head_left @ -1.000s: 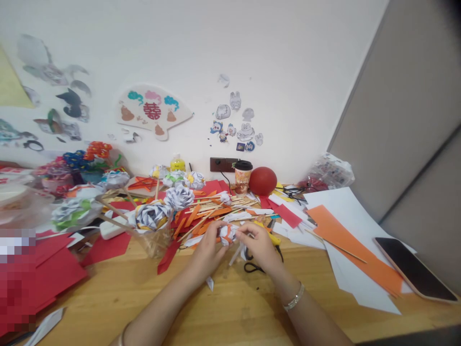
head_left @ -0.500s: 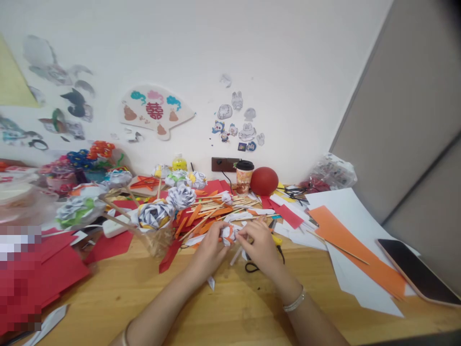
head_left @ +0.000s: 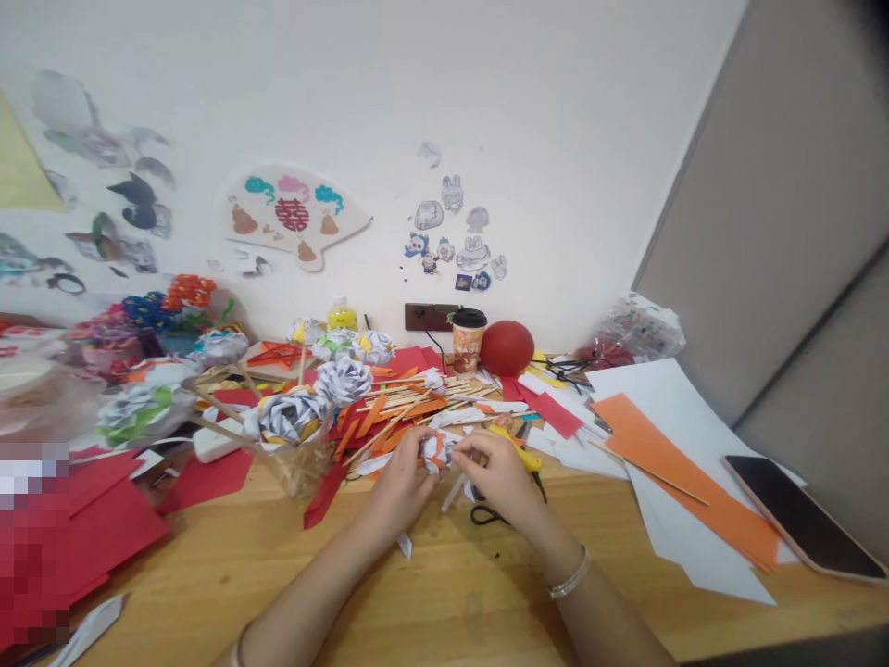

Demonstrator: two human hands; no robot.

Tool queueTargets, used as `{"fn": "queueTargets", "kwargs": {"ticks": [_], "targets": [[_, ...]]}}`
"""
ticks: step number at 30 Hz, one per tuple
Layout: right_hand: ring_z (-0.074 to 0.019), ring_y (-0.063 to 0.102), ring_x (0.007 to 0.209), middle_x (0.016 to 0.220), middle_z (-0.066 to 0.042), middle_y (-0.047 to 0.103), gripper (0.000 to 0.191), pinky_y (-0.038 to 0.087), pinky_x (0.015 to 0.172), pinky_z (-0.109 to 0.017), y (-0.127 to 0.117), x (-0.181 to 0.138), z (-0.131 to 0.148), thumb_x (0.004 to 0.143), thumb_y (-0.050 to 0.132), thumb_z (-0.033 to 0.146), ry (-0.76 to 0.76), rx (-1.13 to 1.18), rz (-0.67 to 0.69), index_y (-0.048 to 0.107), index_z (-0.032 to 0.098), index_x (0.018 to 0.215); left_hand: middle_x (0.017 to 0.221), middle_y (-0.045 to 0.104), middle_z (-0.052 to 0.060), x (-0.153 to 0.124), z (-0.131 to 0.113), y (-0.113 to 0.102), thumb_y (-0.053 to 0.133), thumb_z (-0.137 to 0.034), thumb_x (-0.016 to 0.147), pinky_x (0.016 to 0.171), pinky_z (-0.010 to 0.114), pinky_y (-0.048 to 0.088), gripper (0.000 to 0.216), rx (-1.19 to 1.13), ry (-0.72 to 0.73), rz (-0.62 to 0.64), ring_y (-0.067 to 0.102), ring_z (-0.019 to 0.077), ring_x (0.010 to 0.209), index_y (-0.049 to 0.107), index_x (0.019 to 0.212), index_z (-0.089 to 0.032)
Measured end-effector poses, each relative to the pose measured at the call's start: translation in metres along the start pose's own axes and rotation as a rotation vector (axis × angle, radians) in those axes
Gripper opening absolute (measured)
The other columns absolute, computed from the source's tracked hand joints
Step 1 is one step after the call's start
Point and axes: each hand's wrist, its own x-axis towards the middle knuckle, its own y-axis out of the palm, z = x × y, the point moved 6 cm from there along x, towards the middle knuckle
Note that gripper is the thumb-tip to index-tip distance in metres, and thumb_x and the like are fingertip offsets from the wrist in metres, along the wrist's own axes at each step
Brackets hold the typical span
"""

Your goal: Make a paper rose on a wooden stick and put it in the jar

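Note:
Both of my hands meet over the middle of the wooden table. My left hand and my right hand pinch a small folded paper flower, white with orange, between their fingertips. A white paper strip hangs down from it. Just beyond my hands lies a heap of wooden sticks and orange and red paper strips. Black-handled scissors lie under my right wrist. A bracelet circles that wrist.
Finished paper flowers on sticks stand at the left. A paper cup and a red ball sit by the wall. White and orange sheets and a phone lie at the right, red paper at the left.
My hands keep working the paper flower in almost the same place; the fingers shift slightly. The view has wobbled a little.

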Motion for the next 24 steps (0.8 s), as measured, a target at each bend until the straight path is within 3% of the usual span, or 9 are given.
{"fn": "queueTargets", "kwargs": {"ticks": [4,8,18,24], "targets": [[-0.015,0.056,0.069,0.072,-0.001,0.064,0.008,0.042,0.063,-0.025,0.0021,0.0018,-0.0118,0.073,0.059,0.021,0.139,0.168,0.023,0.066,0.018,0.075,0.103,0.052,0.008,-0.0004,-0.0006,0.0011,0.05,-0.015,0.075,0.085,0.038,0.043,0.034,0.004,0.011,0.017,0.052,0.0202,0.097,0.038,0.107,-0.02],[-0.0164,0.058,0.074,0.077,-0.002,0.066,0.013,0.043,0.068,-0.027,0.0034,0.0023,-0.0125,0.074,0.058,0.023,0.129,0.213,0.044,0.069,0.019,0.081,0.103,0.053,0.008,-0.0007,-0.0017,-0.0011,0.051,-0.015,0.074,0.085,0.036,0.043,0.034,-0.002,0.004,-0.003,0.053,0.0202,0.097,0.04,0.106,-0.019],[-0.0156,0.058,0.076,0.077,-0.001,0.066,0.013,0.043,0.071,-0.026,-0.0022,0.0031,-0.0068,0.077,0.057,0.025,0.088,0.271,0.096,0.067,0.018,0.076,0.105,0.053,0.01,-0.0006,-0.0047,-0.0028,0.056,-0.019,0.073,0.087,0.038,0.042,0.037,-0.054,-0.031,0.009,0.052,0.0208,0.099,0.039,0.106,-0.018],[-0.018,0.06,0.079,0.082,-0.003,0.068,0.014,0.045,0.073,-0.03,0.0019,0.0018,-0.012,0.073,0.061,0.027,0.148,0.283,0.101,0.069,0.019,0.08,0.105,0.053,0.009,-0.0007,-0.0039,-0.0025,0.054,-0.017,0.073,0.087,0.038,0.042,0.037,-0.06,-0.027,0.013,0.052,0.021,0.1,0.039,0.106,-0.02]]}}
